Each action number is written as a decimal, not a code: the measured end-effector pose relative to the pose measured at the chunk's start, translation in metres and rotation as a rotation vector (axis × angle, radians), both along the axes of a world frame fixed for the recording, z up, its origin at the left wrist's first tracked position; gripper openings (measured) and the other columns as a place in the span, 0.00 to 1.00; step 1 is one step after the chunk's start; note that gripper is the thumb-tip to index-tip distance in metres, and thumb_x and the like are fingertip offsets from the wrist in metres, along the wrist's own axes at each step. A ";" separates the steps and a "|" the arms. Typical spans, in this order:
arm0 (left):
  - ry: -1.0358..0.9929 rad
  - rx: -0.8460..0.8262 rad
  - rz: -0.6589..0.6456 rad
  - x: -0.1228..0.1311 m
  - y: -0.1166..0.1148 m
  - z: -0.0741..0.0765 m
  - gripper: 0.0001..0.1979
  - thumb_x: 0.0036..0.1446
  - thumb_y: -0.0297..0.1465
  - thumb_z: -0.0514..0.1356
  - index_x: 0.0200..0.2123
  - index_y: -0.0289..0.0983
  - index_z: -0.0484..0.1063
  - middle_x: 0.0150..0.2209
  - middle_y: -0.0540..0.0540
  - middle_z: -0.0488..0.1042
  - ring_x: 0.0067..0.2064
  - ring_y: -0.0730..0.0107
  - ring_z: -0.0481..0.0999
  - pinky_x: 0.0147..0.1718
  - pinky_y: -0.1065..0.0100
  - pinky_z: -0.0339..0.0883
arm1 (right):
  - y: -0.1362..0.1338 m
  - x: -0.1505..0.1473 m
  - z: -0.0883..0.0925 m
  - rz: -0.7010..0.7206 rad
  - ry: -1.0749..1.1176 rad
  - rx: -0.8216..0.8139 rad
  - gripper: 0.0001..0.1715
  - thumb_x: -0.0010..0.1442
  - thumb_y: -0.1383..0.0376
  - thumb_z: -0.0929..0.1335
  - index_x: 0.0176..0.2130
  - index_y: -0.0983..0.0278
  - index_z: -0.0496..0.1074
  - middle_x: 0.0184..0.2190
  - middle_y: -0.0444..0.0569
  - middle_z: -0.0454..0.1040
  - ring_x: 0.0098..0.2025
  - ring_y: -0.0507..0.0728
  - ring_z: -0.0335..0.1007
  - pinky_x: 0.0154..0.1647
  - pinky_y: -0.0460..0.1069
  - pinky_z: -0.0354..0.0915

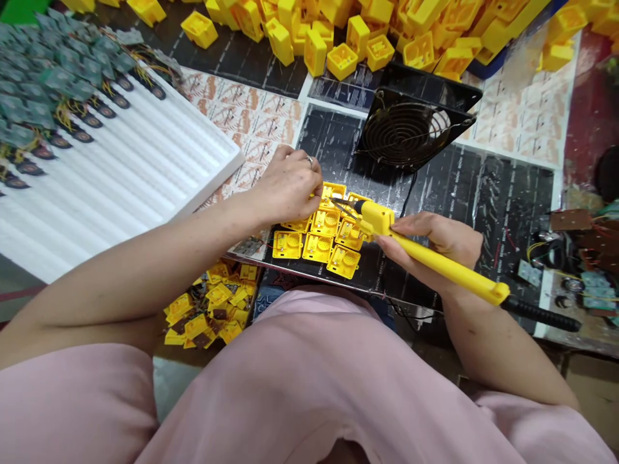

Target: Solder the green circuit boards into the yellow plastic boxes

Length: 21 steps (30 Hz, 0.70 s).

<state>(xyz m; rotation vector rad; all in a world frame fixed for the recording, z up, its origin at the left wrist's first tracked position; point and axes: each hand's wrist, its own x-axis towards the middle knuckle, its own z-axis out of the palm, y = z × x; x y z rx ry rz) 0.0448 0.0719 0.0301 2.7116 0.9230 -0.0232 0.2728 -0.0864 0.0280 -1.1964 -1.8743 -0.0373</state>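
Observation:
A yellow soldering iron [430, 261] lies across my right hand [440, 241], gripped between thumb and fingers near its front block. Its thin metal tip points left, over a cluster of small yellow plastic housings [318, 247] on the bench. My left hand [290, 183], with a ring on one finger, is closed at the upper left of this cluster. Its fingertips are bent down by a housing and partly out of sight, so what they pinch cannot be made out. Small metal parts and round perforated grilles show inside the nearer housings.
Behind the hands stands a black fan [406, 132] with a wire guard. At left, a white ribbed foam sheet [159, 161] carries many green circuit boards with wires. Yellow housings [314, 51] are heaped along the back. More yellow pieces [213, 306] fill a space below the bench edge.

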 end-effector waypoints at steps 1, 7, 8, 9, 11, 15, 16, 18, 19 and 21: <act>0.014 0.011 -0.008 0.001 0.000 0.001 0.10 0.59 0.33 0.58 0.32 0.37 0.78 0.43 0.43 0.80 0.55 0.49 0.74 0.65 0.47 0.56 | 0.003 0.000 0.000 0.015 -0.002 0.010 0.13 0.61 0.61 0.78 0.34 0.60 0.72 0.27 0.43 0.81 0.27 0.55 0.81 0.23 0.45 0.74; 0.095 0.074 -0.038 0.006 0.002 0.005 0.13 0.61 0.32 0.55 0.33 0.35 0.79 0.42 0.44 0.79 0.56 0.50 0.75 0.64 0.46 0.57 | 0.014 0.000 0.007 0.150 -0.064 0.023 0.12 0.62 0.62 0.77 0.34 0.61 0.72 0.27 0.41 0.81 0.27 0.53 0.80 0.26 0.45 0.74; 0.105 0.082 -0.052 0.006 0.002 0.005 0.13 0.61 0.32 0.55 0.33 0.35 0.79 0.42 0.44 0.79 0.55 0.50 0.75 0.63 0.47 0.58 | 0.014 0.001 0.009 0.169 -0.069 0.026 0.12 0.62 0.63 0.77 0.34 0.61 0.72 0.27 0.41 0.81 0.27 0.53 0.80 0.26 0.44 0.74; 0.108 0.088 -0.066 0.007 0.003 0.005 0.13 0.61 0.32 0.55 0.32 0.35 0.79 0.42 0.44 0.79 0.55 0.51 0.75 0.62 0.48 0.59 | 0.014 0.002 0.012 0.171 -0.065 0.027 0.11 0.61 0.64 0.77 0.34 0.61 0.72 0.27 0.42 0.80 0.27 0.53 0.80 0.26 0.44 0.74; 0.105 0.097 -0.085 0.007 0.005 0.005 0.12 0.61 0.32 0.56 0.32 0.35 0.79 0.41 0.44 0.80 0.55 0.52 0.75 0.62 0.49 0.61 | 0.012 0.005 0.015 0.137 -0.036 0.021 0.12 0.59 0.65 0.78 0.35 0.61 0.72 0.28 0.43 0.81 0.28 0.53 0.81 0.26 0.44 0.74; 0.105 0.112 -0.083 0.008 0.006 0.004 0.12 0.60 0.32 0.57 0.31 0.34 0.78 0.40 0.44 0.80 0.55 0.50 0.76 0.61 0.48 0.62 | 0.008 0.009 0.013 0.060 0.008 0.014 0.13 0.57 0.65 0.79 0.34 0.60 0.72 0.28 0.43 0.81 0.28 0.54 0.81 0.25 0.44 0.72; 0.104 0.115 -0.085 0.008 0.006 0.004 0.12 0.60 0.31 0.57 0.31 0.34 0.78 0.40 0.44 0.80 0.55 0.50 0.76 0.60 0.49 0.62 | 0.008 0.010 0.012 0.047 0.007 0.016 0.13 0.57 0.64 0.79 0.34 0.60 0.72 0.28 0.43 0.81 0.28 0.54 0.80 0.24 0.44 0.72; 0.106 0.119 -0.091 0.009 0.006 0.005 0.12 0.61 0.31 0.57 0.30 0.35 0.78 0.40 0.44 0.80 0.55 0.51 0.76 0.60 0.50 0.63 | 0.006 0.009 0.009 0.017 0.010 0.011 0.13 0.58 0.63 0.79 0.35 0.59 0.72 0.29 0.43 0.81 0.28 0.54 0.81 0.25 0.45 0.72; 0.112 0.120 -0.093 0.009 0.006 0.006 0.12 0.61 0.31 0.57 0.30 0.35 0.78 0.40 0.43 0.80 0.55 0.51 0.76 0.60 0.50 0.63 | 0.006 0.009 0.009 0.004 0.014 0.006 0.13 0.58 0.62 0.79 0.35 0.59 0.72 0.29 0.43 0.81 0.29 0.54 0.81 0.25 0.45 0.72; 0.135 0.118 -0.089 0.010 0.005 0.008 0.11 0.61 0.31 0.57 0.30 0.35 0.78 0.41 0.43 0.80 0.55 0.50 0.76 0.59 0.50 0.63 | 0.004 0.008 0.010 -0.017 0.011 -0.011 0.13 0.59 0.61 0.79 0.36 0.59 0.73 0.29 0.43 0.82 0.28 0.54 0.81 0.25 0.45 0.72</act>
